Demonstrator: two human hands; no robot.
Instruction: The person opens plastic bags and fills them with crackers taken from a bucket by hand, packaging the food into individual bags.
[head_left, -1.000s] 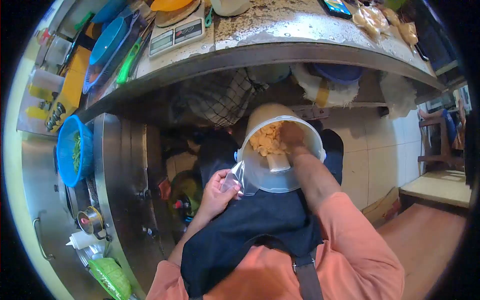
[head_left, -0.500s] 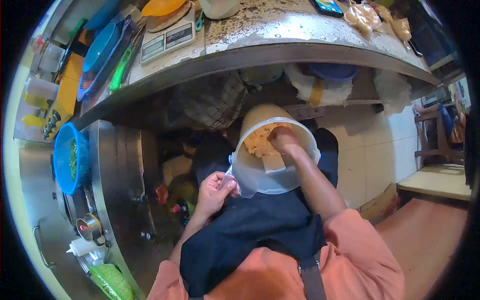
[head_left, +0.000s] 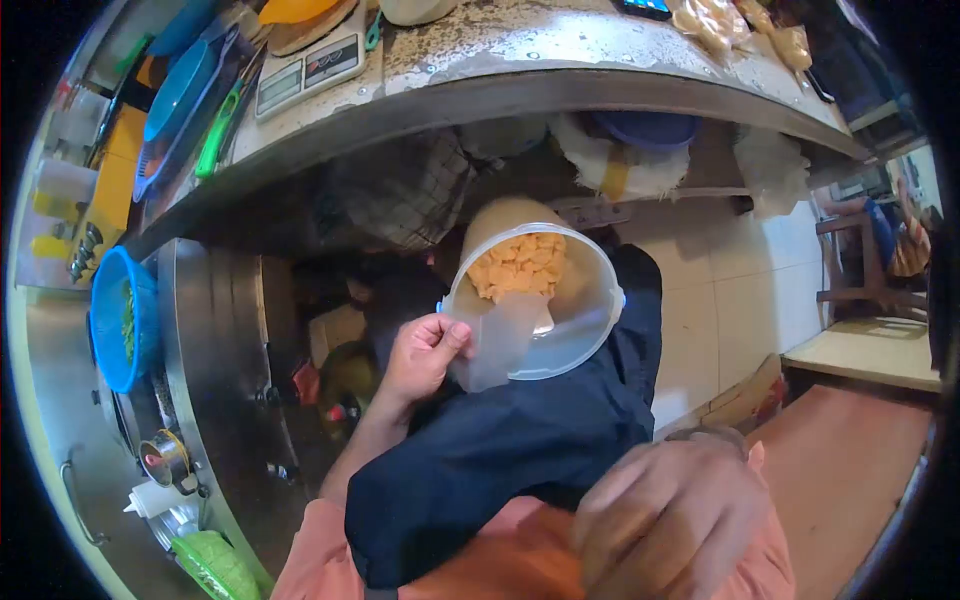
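My left hand pinches a clear plastic bag, which hangs across the left front rim of a translucent bucket. The bucket lies tilted on the black apron at my lap, its mouth facing me. Orange-yellow chunks fill its deeper part, and a pale flat piece near them is partly behind the bag. My right hand is outside the bucket, raised close to the camera at the lower right. Its fingers are curled and blurred, and whatever they hold, if anything, is hidden.
A worn counter crosses the top, bearing a kitchen scale, a green-handled tool and plastic bags. A blue basin with green vegetables stands left. A wooden stool is at right.
My right hand has come out of the bucket and moved back toward the camera. The bag in my left hand now spreads over the bucket's rim. The whole view has shifted slightly.
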